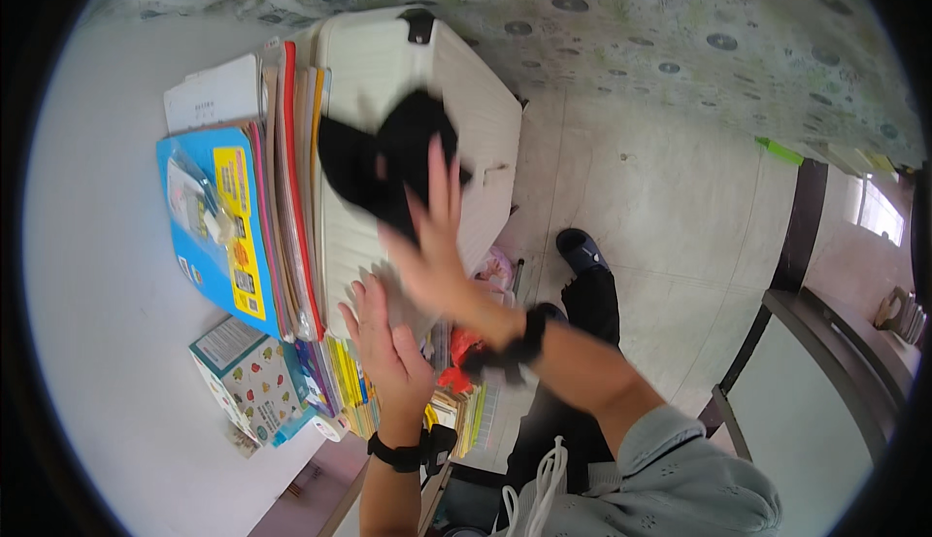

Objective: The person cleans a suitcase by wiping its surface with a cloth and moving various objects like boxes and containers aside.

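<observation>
A white ribbed hard-shell suitcase stands before me, beside a stack of folders and books. Over its upper side is a blurred black cloth item, apparently a cap. My right hand overlaps the cap with its fingers spread; motion blur hides whether they grip it. Nearer to me, my left hand lies flat against or just above the suitcase's near end, fingers apart, with nothing in it. Both wrists wear black straps.
Left of the suitcase are a blue folder with a clear packet on it, a red-edged folder and a patterned box. Books and red plastic lie below. A patterned cloth hangs at the top; a dark slipper is on the floor.
</observation>
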Tool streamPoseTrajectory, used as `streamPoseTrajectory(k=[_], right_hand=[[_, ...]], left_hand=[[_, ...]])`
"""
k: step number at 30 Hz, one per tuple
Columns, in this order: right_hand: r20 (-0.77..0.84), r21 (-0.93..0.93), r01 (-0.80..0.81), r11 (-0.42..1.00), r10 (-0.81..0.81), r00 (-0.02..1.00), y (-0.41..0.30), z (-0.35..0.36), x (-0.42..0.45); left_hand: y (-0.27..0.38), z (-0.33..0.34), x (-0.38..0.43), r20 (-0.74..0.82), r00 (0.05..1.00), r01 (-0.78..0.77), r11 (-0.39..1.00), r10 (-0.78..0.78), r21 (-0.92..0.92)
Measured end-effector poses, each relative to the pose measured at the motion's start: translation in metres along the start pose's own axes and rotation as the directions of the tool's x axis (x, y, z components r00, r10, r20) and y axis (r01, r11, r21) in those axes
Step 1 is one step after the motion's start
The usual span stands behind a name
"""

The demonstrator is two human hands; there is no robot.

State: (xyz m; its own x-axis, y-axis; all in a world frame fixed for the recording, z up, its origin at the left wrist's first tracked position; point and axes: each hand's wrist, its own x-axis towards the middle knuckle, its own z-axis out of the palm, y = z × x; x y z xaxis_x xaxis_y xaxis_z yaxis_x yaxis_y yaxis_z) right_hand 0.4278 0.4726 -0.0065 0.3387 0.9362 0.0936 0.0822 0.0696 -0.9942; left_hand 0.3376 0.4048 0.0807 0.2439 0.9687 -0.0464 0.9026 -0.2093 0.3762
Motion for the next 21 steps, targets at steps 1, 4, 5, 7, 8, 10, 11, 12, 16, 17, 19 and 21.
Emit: streamPoseTrajectory(k=[1, 4, 5, 7, 8, 10, 11, 12, 16, 17, 19, 21], right_hand=[[-0.006, -0.049, 0.036, 0.998, -0.037, 0.999, 0.011, -0.001, 0.029], [-0.206, 0.404, -0.383, 0.831, 0.49, 0.847, 0.088, 0.002, 0.065], [-0.324, 0.374, -0.504, 0.778, 0.619, 0.715, 0.126, -0.007, 0.067], [-0.218, 0.542, -0.32, 0.777, 0.498, 0.839, 0.128, 0.006, 0.002], [-0.213, 0.543, -0.326, 0.774, 0.503, 0.838, 0.115, 0.017, -0.032], [0.01, 0.663, -0.451, 0.598, 0.595, 0.804, 0.062, 0.037, -0.099], [0.121, 0.708, -0.501, 0.497, 0.615, 0.78, 0.035, 0.04, -0.112], [-0.003, 0.579, -0.334, 0.744, 0.411, 0.912, 0.0, 0.037, -0.109], [-0.054, 0.026, 0.018, 1.0, -0.017, 0.998, -0.022, 0.01, -0.058], [-0.081, 0.056, 0.057, 0.997, -0.052, 0.995, -0.006, 0.005, -0.05], [-0.13, 0.036, 0.1, 0.994, -0.095, 0.987, -0.003, 0.008, -0.051], [-0.16, -0.032, 0.115, 0.993, -0.119, 0.98, -0.005, 0.012, -0.045]], left_hand=[[-0.003, 0.0, -0.009, 0.004, 1.0, 0.002, 1.0, -0.002, 0.002], [-0.008, 0.027, -0.01, -0.04, 0.99, -0.137, 0.99, 0.137, 0.018], [0.006, 0.034, 0.0, -0.022, 0.982, -0.19, 0.982, 0.19, 0.003], [-0.004, 0.027, -0.011, -0.082, 0.988, -0.135, 0.989, 0.13, -0.063], [-0.012, 0.024, -0.014, -0.046, 0.992, -0.12, 0.984, 0.115, -0.13], [-0.02, 0.02, -0.018, -0.028, 0.994, -0.111, 0.967, 0.108, -0.229], [-0.022, 0.016, -0.019, -0.017, 0.993, -0.115, 0.941, 0.115, -0.318], [-0.027, 0.011, -0.021, 0.021, 0.997, -0.06, 0.906, 0.076, -0.419], [-0.021, 0.01, -0.017, -0.021, 1.0, -0.015, 0.693, 0.0, -0.721], [-0.014, 0.012, -0.008, 0.001, 0.998, -0.037, 0.651, 0.058, -0.758], [-0.014, 0.01, -0.014, 0.0, 0.997, -0.056, 0.732, 0.076, -0.68], [-0.019, 0.011, -0.01, -0.048, 0.995, -0.097, 0.664, 0.092, -0.741]])
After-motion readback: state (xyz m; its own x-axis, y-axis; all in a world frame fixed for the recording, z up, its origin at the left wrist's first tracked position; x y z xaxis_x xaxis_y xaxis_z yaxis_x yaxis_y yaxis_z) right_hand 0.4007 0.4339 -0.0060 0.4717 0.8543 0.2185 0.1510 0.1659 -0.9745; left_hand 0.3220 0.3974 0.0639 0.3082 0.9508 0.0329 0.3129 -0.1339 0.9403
